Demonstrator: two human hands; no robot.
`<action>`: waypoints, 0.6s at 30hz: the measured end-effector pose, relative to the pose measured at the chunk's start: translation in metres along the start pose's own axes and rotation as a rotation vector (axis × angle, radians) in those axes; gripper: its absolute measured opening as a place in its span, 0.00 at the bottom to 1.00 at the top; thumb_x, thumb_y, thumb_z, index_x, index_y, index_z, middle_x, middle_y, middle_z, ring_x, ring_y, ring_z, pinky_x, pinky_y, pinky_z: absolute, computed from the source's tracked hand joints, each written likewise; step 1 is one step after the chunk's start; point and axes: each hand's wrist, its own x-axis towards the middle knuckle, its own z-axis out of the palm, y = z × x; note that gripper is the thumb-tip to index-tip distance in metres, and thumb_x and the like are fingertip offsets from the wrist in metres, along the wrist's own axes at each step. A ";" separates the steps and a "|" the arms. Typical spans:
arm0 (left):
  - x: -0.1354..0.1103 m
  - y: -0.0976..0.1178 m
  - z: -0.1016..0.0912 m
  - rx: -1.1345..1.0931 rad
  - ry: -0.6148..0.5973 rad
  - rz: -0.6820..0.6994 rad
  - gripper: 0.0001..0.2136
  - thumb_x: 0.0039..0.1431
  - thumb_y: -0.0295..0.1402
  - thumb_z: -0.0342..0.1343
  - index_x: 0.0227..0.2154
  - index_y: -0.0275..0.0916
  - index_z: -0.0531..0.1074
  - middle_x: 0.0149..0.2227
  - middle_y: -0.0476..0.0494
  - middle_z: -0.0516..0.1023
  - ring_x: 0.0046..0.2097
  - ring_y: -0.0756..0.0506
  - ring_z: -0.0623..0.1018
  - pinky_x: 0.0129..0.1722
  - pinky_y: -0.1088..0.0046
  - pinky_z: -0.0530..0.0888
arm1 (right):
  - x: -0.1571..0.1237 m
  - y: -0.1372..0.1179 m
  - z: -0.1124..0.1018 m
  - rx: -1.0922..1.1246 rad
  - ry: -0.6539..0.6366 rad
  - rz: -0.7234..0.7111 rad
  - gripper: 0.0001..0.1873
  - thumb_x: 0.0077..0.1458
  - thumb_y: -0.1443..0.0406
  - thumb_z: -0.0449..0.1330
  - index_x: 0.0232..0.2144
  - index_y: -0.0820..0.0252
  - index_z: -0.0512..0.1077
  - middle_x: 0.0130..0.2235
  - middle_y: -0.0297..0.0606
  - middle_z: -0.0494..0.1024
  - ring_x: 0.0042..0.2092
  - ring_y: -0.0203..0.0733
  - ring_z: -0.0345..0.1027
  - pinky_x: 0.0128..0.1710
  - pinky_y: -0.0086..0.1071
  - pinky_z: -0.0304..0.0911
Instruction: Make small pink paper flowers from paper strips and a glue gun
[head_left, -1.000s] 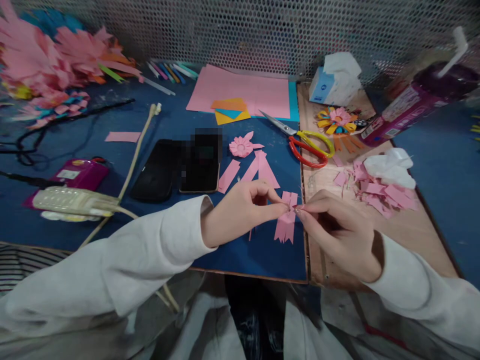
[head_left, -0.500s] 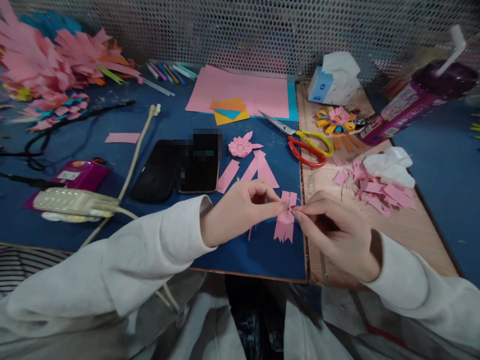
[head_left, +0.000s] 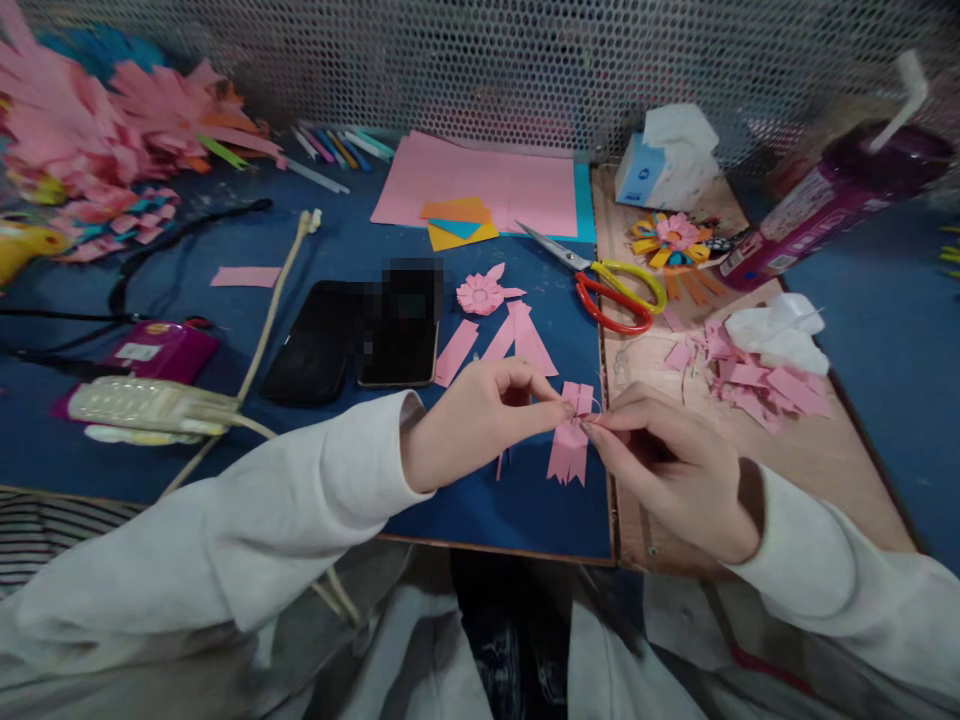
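A pink paper piece (head_left: 568,464) with slits and notched ends lies at the table's front, slightly pinched in at its middle. My left hand (head_left: 491,415) holds it there between thumb and forefinger. At its right edge my right hand (head_left: 671,460) is closed in a pinch on a thin thread (head_left: 598,402), which loops up beside the fingertips; fingers partly hide it. Beyond the hands lie loose pink paper strips (head_left: 534,345) and a pink paper flower (head_left: 480,293).
Scissors (head_left: 619,290) with red and yellow handles lie ahead, near pink paper sheets (head_left: 480,180). Two phones (head_left: 319,340) and a power strip (head_left: 142,403) are left. On the right are pink scraps (head_left: 765,385), a tissue pack (head_left: 660,165) and a purple bottle (head_left: 817,220).
At the far left edge a yellow-orange object has come into view, and the black cord there has shifted. My hands stay almost in place over the pink paper.
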 end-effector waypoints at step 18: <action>0.000 -0.002 -0.001 -0.009 -0.001 0.025 0.06 0.48 0.30 0.59 0.20 0.35 0.71 0.24 0.49 0.69 0.30 0.52 0.68 0.33 0.74 0.68 | 0.001 0.000 -0.001 0.029 0.006 0.013 0.03 0.53 0.70 0.59 0.29 0.58 0.70 0.25 0.33 0.71 0.24 0.32 0.64 0.20 0.28 0.57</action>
